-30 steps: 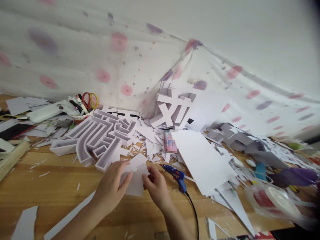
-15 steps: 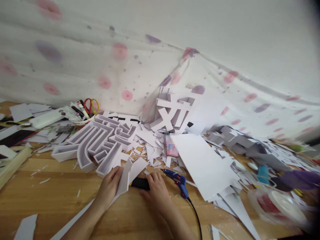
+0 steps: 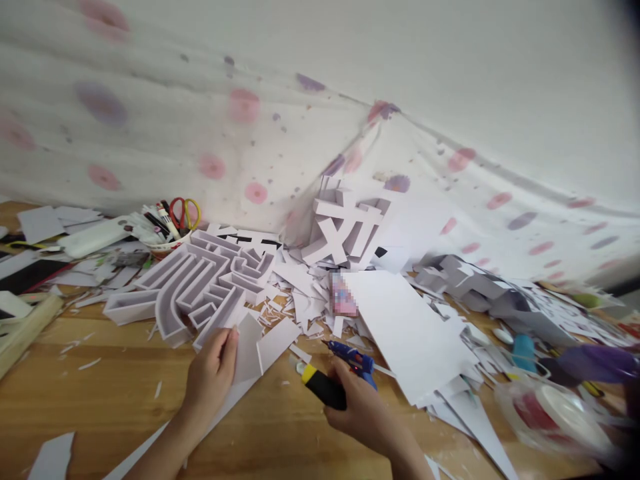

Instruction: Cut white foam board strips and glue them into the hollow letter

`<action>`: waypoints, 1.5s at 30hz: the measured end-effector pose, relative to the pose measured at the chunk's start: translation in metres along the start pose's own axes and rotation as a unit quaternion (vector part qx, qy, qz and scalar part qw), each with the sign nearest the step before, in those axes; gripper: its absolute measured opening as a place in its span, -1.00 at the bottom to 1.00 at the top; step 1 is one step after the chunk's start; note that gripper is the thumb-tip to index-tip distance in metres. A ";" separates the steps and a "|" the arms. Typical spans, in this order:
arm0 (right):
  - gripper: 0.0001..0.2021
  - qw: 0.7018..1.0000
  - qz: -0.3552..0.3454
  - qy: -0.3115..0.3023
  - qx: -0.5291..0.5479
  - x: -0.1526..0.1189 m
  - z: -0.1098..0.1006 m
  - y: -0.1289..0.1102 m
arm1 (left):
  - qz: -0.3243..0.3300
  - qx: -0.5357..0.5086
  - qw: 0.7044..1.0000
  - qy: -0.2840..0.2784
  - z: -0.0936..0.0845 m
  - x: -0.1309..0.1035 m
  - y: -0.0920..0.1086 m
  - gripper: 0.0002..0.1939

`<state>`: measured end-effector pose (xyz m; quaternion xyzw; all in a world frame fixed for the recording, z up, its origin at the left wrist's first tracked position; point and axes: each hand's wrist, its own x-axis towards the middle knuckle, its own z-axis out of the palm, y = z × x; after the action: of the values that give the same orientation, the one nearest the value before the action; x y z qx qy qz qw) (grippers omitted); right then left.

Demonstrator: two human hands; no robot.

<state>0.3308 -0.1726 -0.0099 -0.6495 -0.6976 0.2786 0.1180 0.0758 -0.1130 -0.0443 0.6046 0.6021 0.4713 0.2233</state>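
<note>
My left hand (image 3: 213, 370) pinches a folded white strip (image 3: 275, 347) whose long tail runs down to the lower left under my forearm. In my right hand (image 3: 357, 403) is a black and yellow utility knife (image 3: 323, 387), its tip pointing up and left towards the strip without touching it. Just beyond my right fingers lies a blue glue gun (image 3: 353, 357). A large white hollow character form (image 3: 200, 287) lies behind my left hand. Another white character form (image 3: 345, 227) stands at the back centre.
White sheets (image 3: 415, 327) and scraps cover the middle right. A cup of pens and scissors (image 3: 170, 245) stands at the back left. Grey-white folded forms (image 3: 470, 287) and a tape roll (image 3: 560, 413) are on the right. A wooden bar (image 3: 30, 333) lies far left.
My right hand has picked up the knife from the table and moved right with it. My left hand has shifted slightly left and down, and the folded strip has turned.
</note>
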 end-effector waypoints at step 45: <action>-0.88 0.971 -0.203 0.123 0.006 0.047 0.036 -0.064 | -0.164 -0.180 0.951 -0.188 -0.013 -0.014 0.044 -0.40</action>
<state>0.2520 -0.1355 -0.0143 -0.5227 -0.7933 0.1707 0.2614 0.0898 -0.1377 -0.0058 0.5249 0.5454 0.4061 0.5120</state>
